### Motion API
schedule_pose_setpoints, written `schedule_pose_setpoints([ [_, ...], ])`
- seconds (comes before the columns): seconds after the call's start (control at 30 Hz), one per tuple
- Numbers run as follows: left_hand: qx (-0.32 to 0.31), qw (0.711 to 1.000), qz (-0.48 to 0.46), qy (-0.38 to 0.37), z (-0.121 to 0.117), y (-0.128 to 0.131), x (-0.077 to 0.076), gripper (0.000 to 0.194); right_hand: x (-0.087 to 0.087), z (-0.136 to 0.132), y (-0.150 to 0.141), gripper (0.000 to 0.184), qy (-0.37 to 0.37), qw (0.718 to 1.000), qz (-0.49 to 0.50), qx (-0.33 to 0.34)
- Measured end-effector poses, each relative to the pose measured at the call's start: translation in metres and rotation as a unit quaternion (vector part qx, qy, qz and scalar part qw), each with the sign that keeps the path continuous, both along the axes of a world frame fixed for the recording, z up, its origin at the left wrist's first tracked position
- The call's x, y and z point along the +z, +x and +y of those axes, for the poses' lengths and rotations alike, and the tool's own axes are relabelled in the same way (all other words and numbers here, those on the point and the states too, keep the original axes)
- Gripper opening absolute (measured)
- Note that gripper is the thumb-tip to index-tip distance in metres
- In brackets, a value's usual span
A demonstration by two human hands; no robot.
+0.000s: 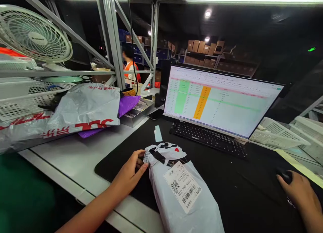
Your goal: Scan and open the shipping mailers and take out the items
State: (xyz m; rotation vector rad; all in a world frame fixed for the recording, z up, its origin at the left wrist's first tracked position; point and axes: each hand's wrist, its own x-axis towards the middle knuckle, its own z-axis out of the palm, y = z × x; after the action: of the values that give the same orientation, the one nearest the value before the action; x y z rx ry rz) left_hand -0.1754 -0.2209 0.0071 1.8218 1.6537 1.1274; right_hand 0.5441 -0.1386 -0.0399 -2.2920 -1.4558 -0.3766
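A white plastic mailing parcel (209, 206) lies on the black desk mat, with black tape and a red heart at its far end. Its top carries a printed shipping label (183, 186) with a barcode and a QR code. With curled fingers and thumb, my left hand (132, 169) grips the crumpled left edge of the parcel near that end; some fingertips are hidden. Over at the far right, my right hand (300, 191) is closed around a black computer mouse (286, 176). Just beyond the parcel sits a small pale paper piece (158, 133).
A monitor (219, 102) showing a spreadsheet stands behind a black keyboard (207, 137). Grey mailing bags (88, 105) pile up at left, below a fan (35, 38). White baskets (277, 132) stand at right. Beyond the metal frame is a person in an orange vest (131, 66).
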Motion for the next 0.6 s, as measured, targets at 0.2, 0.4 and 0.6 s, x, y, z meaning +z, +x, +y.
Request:
schedule_pose_setpoints([
  [0.2,-0.005,1.0,-0.001,-0.005,0.002,0.001,0.0,0.055,0.003,-0.003,-0.006,0.091,-0.004,1.0,-0.003,-0.002],
  [0.4,0.045,0.998,0.03,0.014,0.01,-0.005,-0.015,0.065,0.005,-0.005,-0.015,0.091,0.009,1.0,-0.001,-0.018],
  [0.6,0.026,0.991,0.128,0.014,0.019,0.001,-0.015,0.056,0.063,-0.036,-0.064,0.077,0.008,0.998,-0.06,-0.036],
])
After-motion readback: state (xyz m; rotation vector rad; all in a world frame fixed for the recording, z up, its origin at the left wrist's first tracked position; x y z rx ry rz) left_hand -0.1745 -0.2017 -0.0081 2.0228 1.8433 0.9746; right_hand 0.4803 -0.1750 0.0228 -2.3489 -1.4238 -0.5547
